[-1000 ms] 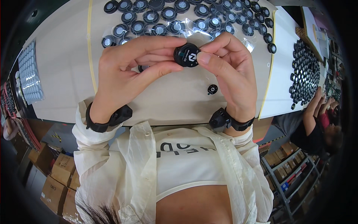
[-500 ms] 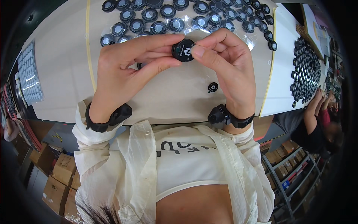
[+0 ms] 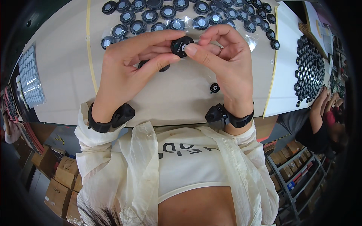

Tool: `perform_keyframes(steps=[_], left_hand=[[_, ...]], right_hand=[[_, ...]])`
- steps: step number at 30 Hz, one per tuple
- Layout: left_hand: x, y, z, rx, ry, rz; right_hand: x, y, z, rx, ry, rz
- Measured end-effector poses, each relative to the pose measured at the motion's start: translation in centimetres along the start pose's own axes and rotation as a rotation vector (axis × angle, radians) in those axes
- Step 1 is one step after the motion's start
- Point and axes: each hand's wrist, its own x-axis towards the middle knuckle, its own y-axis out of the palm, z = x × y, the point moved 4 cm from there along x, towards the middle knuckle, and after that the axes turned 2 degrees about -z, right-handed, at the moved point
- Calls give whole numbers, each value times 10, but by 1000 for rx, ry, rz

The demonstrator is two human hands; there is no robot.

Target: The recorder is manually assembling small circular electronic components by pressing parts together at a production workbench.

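Note:
A small round black disc [image 3: 179, 43] with a white mark on its face is pinched between the thumb and fingers of my left hand [image 3: 130, 60]. My right hand [image 3: 228, 56] is at its right side, the thumb laid on the disc's face and the index finger bent close to its edge. The other right fingers are curled. Below my left fingers, round black pieces [image 3: 164, 68] lie on the table, partly hidden. A small black round tag [image 3: 214, 87] with a white mark lies left of my right wrist.
Many black round pieces with pale centres [image 3: 150, 16] lie across the far table [image 3: 173, 101], some on clear plastic film. A sheet of pale round stickers [image 3: 32, 77] lies at left. More black pieces [image 3: 309, 71] cover the white surface at right, near another person's arms [image 3: 318, 107].
Both hands and the disc have shifted slightly left and up. My right thumb has slid further over the disc's face, covering part of the white mark. More of the pieces beneath shows.

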Motion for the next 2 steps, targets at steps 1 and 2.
perform_keyframes(steps=[1,2], left_hand=[[0,0,3,-96,-3,6],[0,1,5,-127,-5,36]], right_hand=[[0,-1,0,9,-7,-22],[0,-1,0,10,-8,-24]])
